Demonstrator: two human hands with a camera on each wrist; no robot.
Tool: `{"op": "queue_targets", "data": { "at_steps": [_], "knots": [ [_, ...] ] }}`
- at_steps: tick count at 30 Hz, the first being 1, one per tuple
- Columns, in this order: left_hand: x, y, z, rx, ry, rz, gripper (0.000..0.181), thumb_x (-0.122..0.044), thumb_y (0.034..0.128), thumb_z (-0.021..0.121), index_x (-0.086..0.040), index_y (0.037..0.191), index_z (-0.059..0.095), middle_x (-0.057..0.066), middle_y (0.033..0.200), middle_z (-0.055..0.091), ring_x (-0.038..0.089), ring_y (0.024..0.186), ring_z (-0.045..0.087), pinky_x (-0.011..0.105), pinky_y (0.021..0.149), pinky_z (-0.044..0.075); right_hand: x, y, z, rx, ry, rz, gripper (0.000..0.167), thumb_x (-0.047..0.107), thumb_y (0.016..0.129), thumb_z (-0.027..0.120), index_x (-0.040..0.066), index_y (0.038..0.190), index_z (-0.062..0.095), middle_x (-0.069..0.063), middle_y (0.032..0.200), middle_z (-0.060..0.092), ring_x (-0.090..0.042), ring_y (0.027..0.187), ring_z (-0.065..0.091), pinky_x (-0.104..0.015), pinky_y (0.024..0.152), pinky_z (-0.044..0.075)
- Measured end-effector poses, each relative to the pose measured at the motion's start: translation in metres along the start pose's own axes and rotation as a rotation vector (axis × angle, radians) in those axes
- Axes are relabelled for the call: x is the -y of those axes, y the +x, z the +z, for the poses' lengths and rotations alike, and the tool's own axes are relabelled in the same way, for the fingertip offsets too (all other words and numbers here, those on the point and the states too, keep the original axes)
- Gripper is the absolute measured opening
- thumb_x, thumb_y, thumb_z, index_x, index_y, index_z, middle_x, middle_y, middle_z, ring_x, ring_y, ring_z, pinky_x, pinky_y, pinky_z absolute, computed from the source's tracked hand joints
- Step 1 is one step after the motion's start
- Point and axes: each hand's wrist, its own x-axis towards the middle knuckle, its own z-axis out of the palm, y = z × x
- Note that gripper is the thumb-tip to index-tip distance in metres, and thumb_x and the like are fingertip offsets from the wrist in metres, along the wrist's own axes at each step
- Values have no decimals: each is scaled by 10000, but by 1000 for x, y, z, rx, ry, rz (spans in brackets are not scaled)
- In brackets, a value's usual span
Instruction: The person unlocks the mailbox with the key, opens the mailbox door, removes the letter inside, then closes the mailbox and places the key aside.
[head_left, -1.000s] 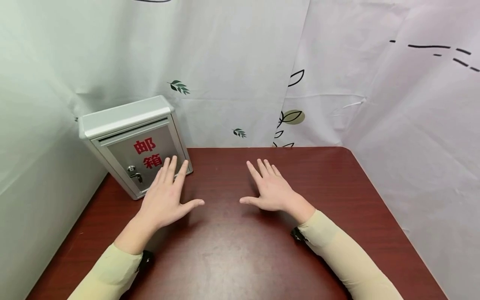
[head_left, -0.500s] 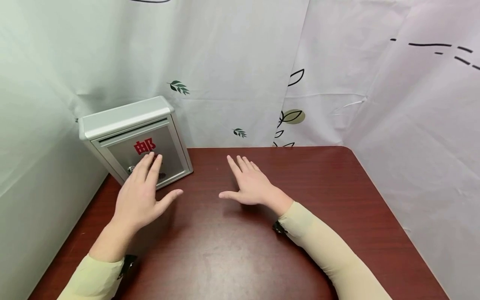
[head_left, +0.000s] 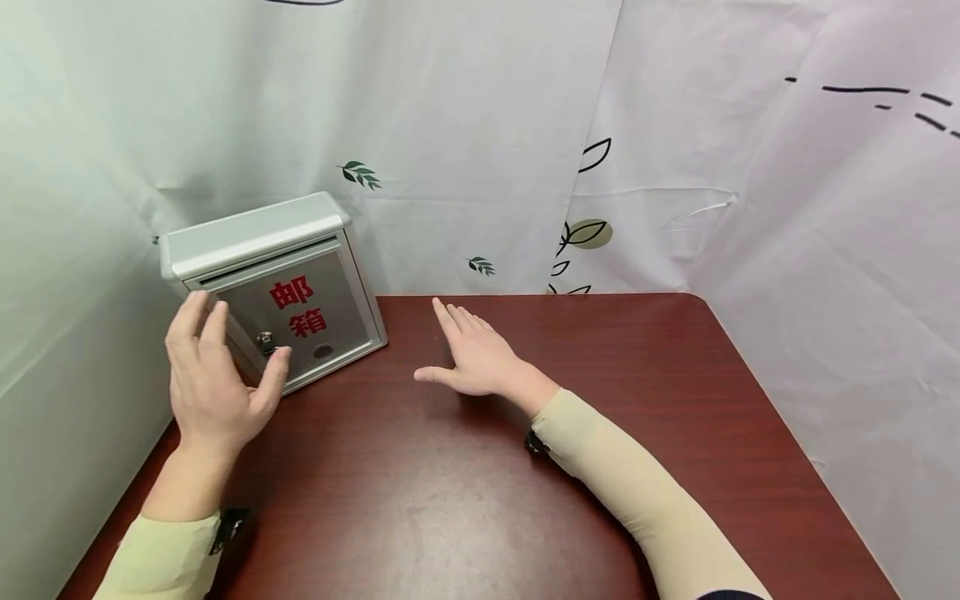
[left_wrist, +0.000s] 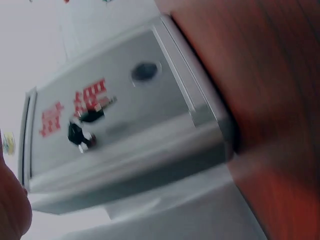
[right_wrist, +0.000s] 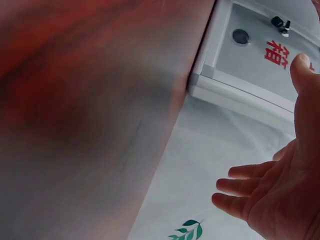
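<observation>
Mailbox at left of frame. Left hand overlapping its lower left, fingers loosely bent, thumb spread, empty. Right hand at centre, fingers straight, thumb out, empty.

And the left hand curved loosely, thumb spread, while the right hand held its fingers straight
</observation>
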Motion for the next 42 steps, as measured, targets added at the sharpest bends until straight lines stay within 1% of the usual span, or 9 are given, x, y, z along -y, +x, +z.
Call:
{"op": "queue_targets", "data": {
  "at_steps": [6, 9, 15, 18, 23, 27, 31, 37, 42],
  "knots": [
    [18, -1, -14, -16, 34, -130, 891, -640, 1017, 616, 114, 1482, 519, 313, 1566, 485, 540, 1456, 447, 621, 1255, 377, 3, 18, 3, -16, 11, -41, 1160, 748, 1035, 630, 81, 1797, 64, -133, 1833, 249, -308, 1684, 268, -443, 1358, 215],
    [31, -5, -19, 12, 41, -188, 916, -635, 1009, 631, 98, 1539, 491, 315, 1597, 461, 530, 1482, 432, 640, 1246, 377, 4, 28, 5, -21, 38, -57, 1133, 719, 1053, 629, 62, 1792, 76, -125, 1836, 240, -291, 1682, 275, -418, 1354, 225],
    [60, -16, -29, 193, 22, -376, 909, -460, 1011, 713, 23, 1701, 371, 284, 1704, 384, 494, 1529, 408, 619, 1268, 351, 6, 48, 8, 6, 204, -34, 1073, 688, 1087, 593, 82, 1796, 62, -82, 1855, 182, -224, 1691, 242, -371, 1345, 240],
    [68, -21, -31, 282, 0, -491, 916, -362, 1040, 713, 13, 1747, 269, 234, 1754, 347, 466, 1553, 398, 527, 1308, 314, 7, 57, 11, 23, 290, -1, 1049, 692, 1094, 572, 123, 1804, 48, -37, 1865, 146, -188, 1696, 216, -374, 1343, 246],
    [75, -27, -32, 370, -79, -653, 874, -277, 1108, 638, -37, 1784, 139, 173, 1795, 302, 361, 1623, 355, 349, 1329, 261, 8, 71, 14, 31, 359, 17, 978, 666, 1125, 527, 151, 1808, 53, 0, 1870, 121, -164, 1694, 209, -376, 1343, 246],
    [78, -30, -32, 423, -148, -745, 840, -281, 1146, 575, -101, 1799, 79, 131, 1819, 263, 284, 1651, 327, 304, 1310, 297, 14, 80, 14, 18, 374, -14, 872, 562, 1176, 490, 118, 1804, 76, -42, 1866, 143, -173, 1694, 210, -342, 1343, 226],
    [83, -33, -31, 486, -132, -750, 829, -318, 1171, 528, -114, 1802, 31, 167, 1821, 239, 353, 1652, 313, 314, 1325, 252, 19, 87, 11, 13, 397, -37, 817, 503, 1202, 453, 111, 1801, 61, -62, 1867, 123, -169, 1697, 188, -290, 1341, 186],
    [84, -34, -30, 595, -69, -713, 799, -357, 1205, 436, -147, 1798, -56, 173, 1836, 164, 505, 1639, 244, 575, 1343, 174, 21, 99, 9, 25, 429, -38, 786, 479, 1217, 402, 105, 1800, 31, -57, 1867, 121, -173, 1681, 246, -262, 1330, 193],
    [82, -34, -27, 596, -83, -679, 730, -327, 1212, 421, -265, 1814, 12, 187, 1833, 181, 612, 1580, 287, 733, 1276, 213, 20, 107, 9, 17, 469, -23, 760, 451, 1223, 388, 107, 1802, 36, -80, 1846, 219, -202, 1627, 390, -282, 1310, 274]
  ]
}}
